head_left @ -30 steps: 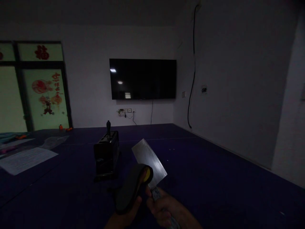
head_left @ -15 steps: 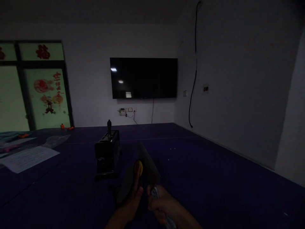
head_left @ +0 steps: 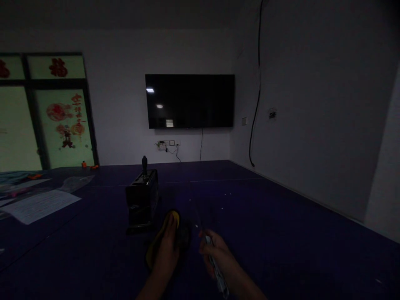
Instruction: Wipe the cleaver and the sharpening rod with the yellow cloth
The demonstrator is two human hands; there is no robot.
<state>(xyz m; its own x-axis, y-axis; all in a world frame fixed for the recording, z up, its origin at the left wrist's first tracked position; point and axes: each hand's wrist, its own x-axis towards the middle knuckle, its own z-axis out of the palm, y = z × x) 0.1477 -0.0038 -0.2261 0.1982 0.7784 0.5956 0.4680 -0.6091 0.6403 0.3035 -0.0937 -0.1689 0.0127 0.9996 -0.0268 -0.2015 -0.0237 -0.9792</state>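
Fingers (head_left: 210,250) of the right hand (head_left: 220,256) were closed around the handle of a flat-bladed tool (head_left: 218,271), whose thin blade, turned nearly edge-on, pointed forward and was almost lost in the gloom. The left hand (head_left: 167,248) lay just beside it, its fingers stretched along a dark-rimmed, shoe-shaped item (head_left: 175,216) with a yellow face; whether they gripped it or only rested there could not be told. The item was low in front of the person, left of the blade and apart from it.

Beneath was a broad, deep purple-blue surface (head_left: 281,241), with a few small white specks (head_left: 222,208) scattered near and beyond the blade. Ahead of the left hand stood a glossy black box-like device (head_left: 142,202) with a black handle (head_left: 144,164) rising upright from its top.

Farther off to the left lay a printed sheet of paper (head_left: 43,204), clear plastic film (head_left: 76,182) just behind it, and small orange objects (head_left: 84,164) near the far edge. Beyond, a black television (head_left: 190,102) hung on a pale wall above some sockets (head_left: 171,143). To its right a black cable (head_left: 258,83) dangled; to its left, a pale-green glass door (head_left: 62,125) bore red decorations.
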